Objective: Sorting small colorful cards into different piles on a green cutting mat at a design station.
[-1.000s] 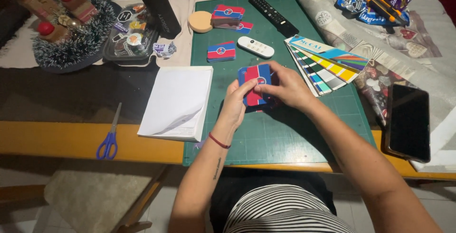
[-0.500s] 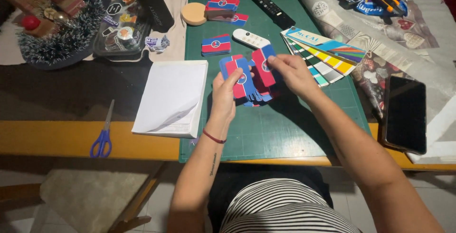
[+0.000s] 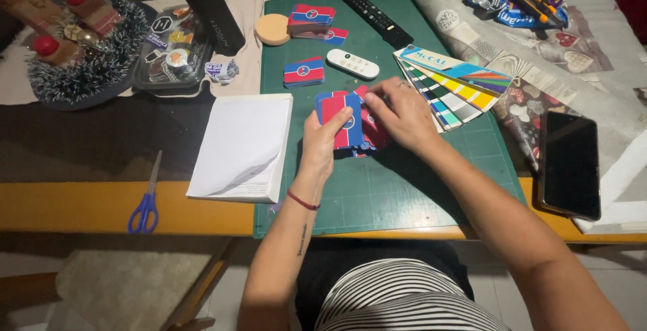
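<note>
Head view, looking down over a green cutting mat [image 3: 404, 189] on a wooden table. Left hand [image 3: 323, 143] closed around a fanned bundle of red-and-blue cards [image 3: 345, 123], thumb across the front card, held upright just above the mat near its middle. Right hand [image 3: 404, 112] curled over the right side of the same bundle, fingertips pinching the rear cards, so both hands gripping the one stack. Red cord bracelet [image 3: 303, 201] on the left wrist. Just behind the hands, a small pile of matching cards [image 3: 303, 71] flat on the mat, and a taller pile [image 3: 311, 17] farther back beside a round tan sponge [image 3: 272, 29]. White oval remote [image 3: 352, 64] between the piles and the hands; long black remote [image 3: 376, 9] near the mat's far edge. Colour swatch fan [image 3: 458, 85] spread just right of the right hand, touching the mat. White paper pad [image 3: 242, 145] left of the mat, near the left hand. Blue-handled scissors [image 3: 147, 199] farther left at the table edge. Dark phone [image 3: 570, 164] well to the right, face up on a patterned cloth. Striped shirt [image 3: 404, 297] at the bottom edge.
</note>
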